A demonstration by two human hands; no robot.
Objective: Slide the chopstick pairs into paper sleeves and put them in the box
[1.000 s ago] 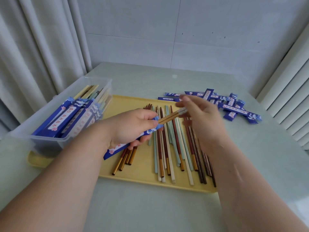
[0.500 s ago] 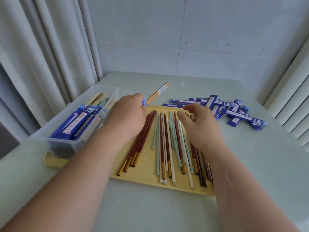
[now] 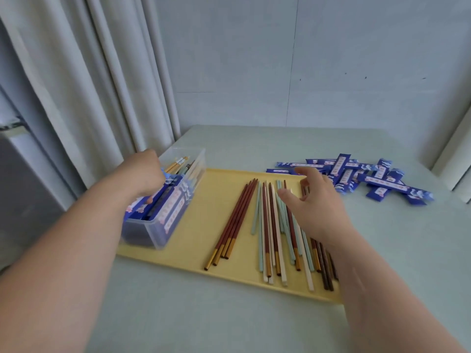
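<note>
The left hand [image 3: 146,174] is down over the clear plastic box [image 3: 196,161], its fingers curled round a sleeved pair [image 3: 177,163]. The pale, gold-banded chopstick ends poke out of the blue paper toward one o'clock, just above the box's contents. Other packed pairs [image 3: 173,207] lie lengthwise in the box, each with a blue sleeve carrying a pale label strip. There are characters printed on those strips, but they are too blurred to read. The box stands on the nine o'clock end of a yellow tray [image 3: 204,225]. Across the middle and the three o'clock side of the tray lie the loose chopsticks [image 3: 270,238]. A tidy group of red-brown ones with gold tips is nearest the box, and beside them is a mix of pale blue, cream, red-brown and dark brown sticks, all running roughly from twelve to six. The right hand [image 3: 316,202] hovers over that mix with fingers apart and relaxed, holding nothing, the fingertips pointing toward eleven o'clock. Off the tray at two o'clock, on the pale green table [image 3: 229,322], is a loose heap of empty sleeves [image 3: 356,177]. They are deep blue with white wave and flower motifs and the same label strip, whose writing cannot be made out either. A grey-white curtain [image 3: 89,85] hangs at ten o'clock.
</note>
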